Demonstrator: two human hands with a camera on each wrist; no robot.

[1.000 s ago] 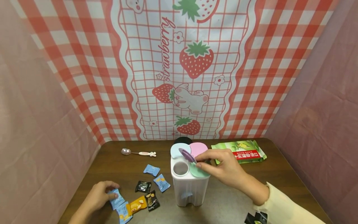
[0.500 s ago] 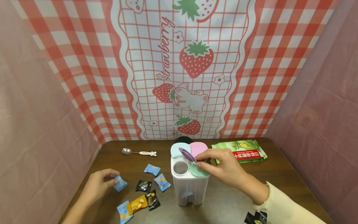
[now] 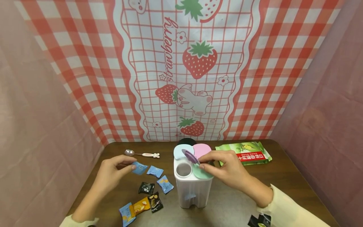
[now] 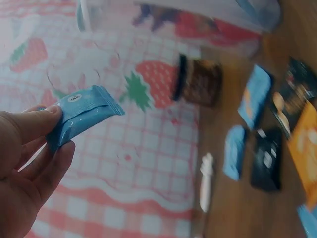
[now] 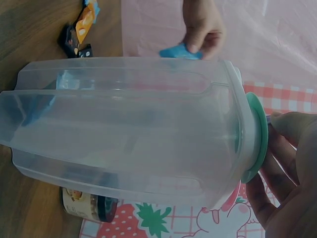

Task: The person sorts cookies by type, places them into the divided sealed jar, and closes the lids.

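Note:
My left hand [image 3: 109, 175] pinches a small blue snack packet [image 3: 140, 168] between thumb and fingers, held above the table left of the container. In the left wrist view the packet [image 4: 84, 116] shows its crimped end pointing away from the hand. My right hand [image 3: 227, 167] pinches the raised purple lid [image 3: 189, 155] of a clear storage container [image 3: 195, 192] with a white top. Beside that lid is an uncovered round opening [image 3: 183, 169]. Green [image 3: 202, 173], light-blue [image 3: 182, 152] and pink [image 3: 202, 149] lids lie flat. Blue wrappers [image 5: 69, 81] show through the container's wall.
Several blue, black and orange packets [image 3: 141, 206] lie left of the container. A spoon [image 3: 146, 154] with a white handle rests behind them. Behind the container stands a dark-lidded jar [image 4: 203, 82]. A green packet of wipes or similar [image 3: 249, 154] lies at the back right.
My left hand has lifted the blue packet off the table and carried it forward and to the right. The right hand stays at the purple lid.

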